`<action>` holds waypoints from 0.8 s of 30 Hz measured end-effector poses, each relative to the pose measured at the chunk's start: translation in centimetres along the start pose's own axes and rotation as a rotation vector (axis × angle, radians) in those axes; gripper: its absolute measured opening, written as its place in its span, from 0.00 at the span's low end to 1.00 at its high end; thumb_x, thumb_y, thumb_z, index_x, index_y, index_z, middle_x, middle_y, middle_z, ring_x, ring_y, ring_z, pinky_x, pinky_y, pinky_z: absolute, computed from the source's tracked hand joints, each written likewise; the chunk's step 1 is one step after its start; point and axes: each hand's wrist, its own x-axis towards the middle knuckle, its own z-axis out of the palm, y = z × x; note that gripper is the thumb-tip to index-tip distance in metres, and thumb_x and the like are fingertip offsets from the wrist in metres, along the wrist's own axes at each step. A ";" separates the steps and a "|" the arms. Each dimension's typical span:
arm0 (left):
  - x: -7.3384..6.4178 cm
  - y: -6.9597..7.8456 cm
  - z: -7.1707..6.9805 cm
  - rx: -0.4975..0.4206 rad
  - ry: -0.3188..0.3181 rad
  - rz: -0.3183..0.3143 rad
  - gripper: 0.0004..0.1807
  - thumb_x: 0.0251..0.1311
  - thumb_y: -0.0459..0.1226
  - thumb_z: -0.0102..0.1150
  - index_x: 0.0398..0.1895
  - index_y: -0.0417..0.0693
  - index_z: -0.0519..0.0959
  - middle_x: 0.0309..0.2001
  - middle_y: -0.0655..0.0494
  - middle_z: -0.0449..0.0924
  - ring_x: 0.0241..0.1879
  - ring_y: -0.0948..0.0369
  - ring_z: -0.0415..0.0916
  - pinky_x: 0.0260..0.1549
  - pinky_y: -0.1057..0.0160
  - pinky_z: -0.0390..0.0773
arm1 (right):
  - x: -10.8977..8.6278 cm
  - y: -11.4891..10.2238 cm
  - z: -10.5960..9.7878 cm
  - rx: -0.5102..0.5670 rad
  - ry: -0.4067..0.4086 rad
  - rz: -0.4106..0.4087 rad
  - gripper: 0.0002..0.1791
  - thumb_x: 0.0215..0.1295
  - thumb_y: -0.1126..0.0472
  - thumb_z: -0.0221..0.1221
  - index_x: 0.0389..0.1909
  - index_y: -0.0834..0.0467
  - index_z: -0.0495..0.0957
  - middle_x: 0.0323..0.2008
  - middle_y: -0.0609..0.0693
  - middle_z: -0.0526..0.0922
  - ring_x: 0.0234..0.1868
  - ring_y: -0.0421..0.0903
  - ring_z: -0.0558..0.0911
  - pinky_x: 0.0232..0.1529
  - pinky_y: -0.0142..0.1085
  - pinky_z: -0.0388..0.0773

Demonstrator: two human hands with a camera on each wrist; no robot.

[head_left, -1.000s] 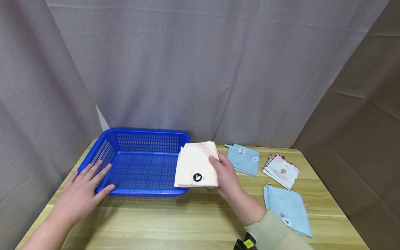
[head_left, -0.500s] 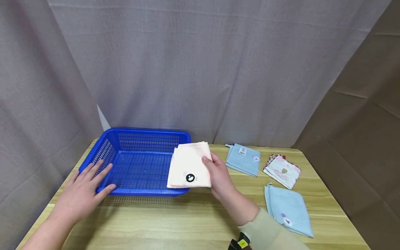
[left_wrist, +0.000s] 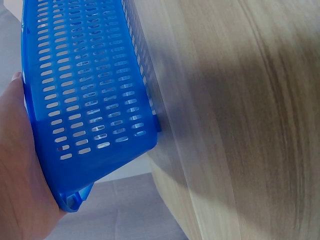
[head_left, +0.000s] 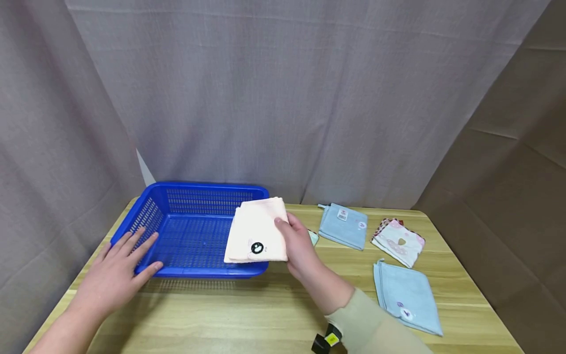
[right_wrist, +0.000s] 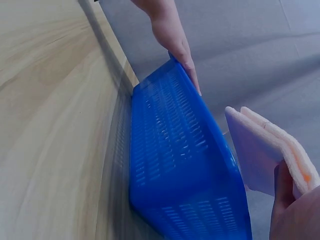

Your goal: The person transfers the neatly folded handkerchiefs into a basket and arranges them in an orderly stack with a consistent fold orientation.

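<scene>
A folded pale peach towel (head_left: 258, 228) with a round black-and-white emblem hangs over the right end of the blue plastic basket (head_left: 208, 271). My right hand (head_left: 300, 246) pinches it along its right edge, thumb on top and fingers beneath. In the right wrist view the towel (right_wrist: 255, 145) shows its folded layers above the basket rim. My left hand (head_left: 117, 273) rests on the basket's left front corner, fingers spread over the rim. The left wrist view shows that hand (left_wrist: 22, 165) against the slotted basket wall (left_wrist: 90, 100).
Right of the basket on the wooden table (head_left: 212, 319) lie a light blue towel (head_left: 342, 228) with a label, a white and pink patterned towel (head_left: 400, 243) and another light blue towel (head_left: 409, 297). A pale green edge (head_left: 313, 238) shows behind my right hand. Grey curtain (head_left: 283, 98) hangs behind.
My right hand has carried the peach towel leftward, from beside the basket's right end to over it. The pale green edge behind the hand has come into view. My left hand stays put.
</scene>
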 end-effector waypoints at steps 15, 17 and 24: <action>-0.1 0.0 0.0 -0.003 0.016 -0.002 0.38 0.68 0.60 0.51 0.77 0.56 0.60 0.74 0.39 0.57 0.72 0.37 0.52 0.72 0.39 0.32 | 0.9 0.1 1.4 0.029 -0.019 0.028 0.24 0.72 0.58 0.53 0.67 0.57 0.71 0.42 0.54 0.83 0.35 0.43 0.84 0.34 0.35 0.83; -0.1 0.0 0.0 -0.002 0.015 -0.002 0.38 0.68 0.60 0.51 0.76 0.55 0.61 0.74 0.39 0.57 0.72 0.37 0.52 0.72 0.38 0.32 | 1.0 0.0 1.7 0.024 -0.019 0.027 0.24 0.72 0.59 0.53 0.67 0.57 0.71 0.42 0.55 0.83 0.36 0.43 0.84 0.34 0.35 0.83; -0.1 0.1 0.0 -0.001 0.005 -0.010 0.38 0.68 0.60 0.52 0.76 0.54 0.61 0.74 0.39 0.57 0.72 0.36 0.52 0.71 0.36 0.35 | 1.1 -0.1 2.7 0.023 -0.028 0.030 0.23 0.71 0.61 0.52 0.66 0.57 0.72 0.40 0.53 0.83 0.34 0.43 0.84 0.33 0.34 0.82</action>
